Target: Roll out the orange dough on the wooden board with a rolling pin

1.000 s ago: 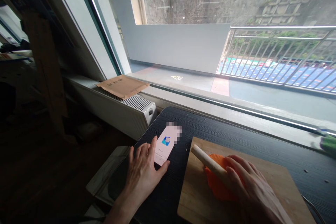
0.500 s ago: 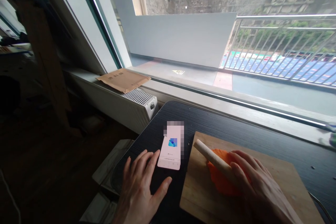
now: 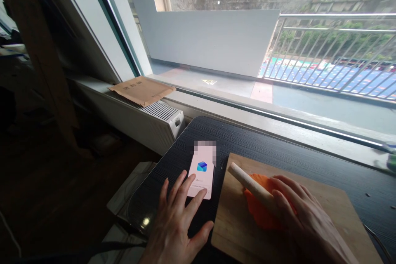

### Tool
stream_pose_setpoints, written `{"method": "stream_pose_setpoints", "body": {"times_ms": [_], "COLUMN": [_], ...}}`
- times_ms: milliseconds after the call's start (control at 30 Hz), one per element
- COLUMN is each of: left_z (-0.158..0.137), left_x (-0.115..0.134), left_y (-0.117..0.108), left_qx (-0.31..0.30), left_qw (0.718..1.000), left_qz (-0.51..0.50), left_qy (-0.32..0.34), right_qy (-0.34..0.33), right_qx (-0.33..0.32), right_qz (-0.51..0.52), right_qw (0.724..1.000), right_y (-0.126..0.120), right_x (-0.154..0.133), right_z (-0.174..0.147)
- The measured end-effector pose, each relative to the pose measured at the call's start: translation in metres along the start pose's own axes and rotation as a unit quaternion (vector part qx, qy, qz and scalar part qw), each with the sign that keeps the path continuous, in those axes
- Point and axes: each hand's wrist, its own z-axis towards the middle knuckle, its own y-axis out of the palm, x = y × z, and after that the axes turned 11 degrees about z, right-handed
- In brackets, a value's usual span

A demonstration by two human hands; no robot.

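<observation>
A phone (image 3: 201, 173) lies on the dark table with its lit screen showing a blue logo. Over its lower part my left hand (image 3: 182, 218) is open, fingers spread; fingertips overlap the screen, and I cannot tell if they touch it. My right hand (image 3: 306, 210) grips the near end of a pale wooden rolling pin (image 3: 250, 181), hiding that end. Beneath the pin is a flattened orange sheet (image 3: 253, 210) of dough or clay, partly covered by my fingers. Both rest on a wooden board (image 3: 235, 227).
The black table (image 3: 210, 128) runs along a window sill (image 3: 278, 121). To the left stands a white radiator (image 3: 148, 119) with a brown paper envelope (image 3: 142, 90) on top. A cable (image 3: 375, 237) passes the board's right side. Small crumbs dot the tabletop.
My left hand has moved right and its fingers now overlap the phone's lower screen. The right hand and rolling pin look nearly unchanged. The view has shifted slightly.
</observation>
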Motion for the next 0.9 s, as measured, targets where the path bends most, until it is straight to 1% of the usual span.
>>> {"method": "stream_pose_setpoints", "body": {"times_ms": [133,400,700,900], "left_z": [0.002,0.005,0.006,0.012], "left_x": [0.002,-0.001,-0.014,-0.024], "left_y": [0.002,0.001,0.001,0.003], "left_qx": [-0.008,-0.016,0.003,0.013], "left_qw": [1.000,1.000,0.999,0.997], "left_qz": [0.001,0.004,0.012,0.012], "left_qy": [0.014,0.019,-0.036,-0.073], "right_qy": [0.006,0.010,0.000,-0.001], "right_qx": [0.006,0.033,0.014,0.014], "right_qz": [0.005,0.017,0.004,0.005], "right_qw": [1.000,0.999,1.000,1.000], "right_y": [0.001,-0.002,0.001,0.001], "right_x": [0.000,-0.010,-0.001,-0.001], "right_z": [0.000,0.003,0.001,0.000]}}
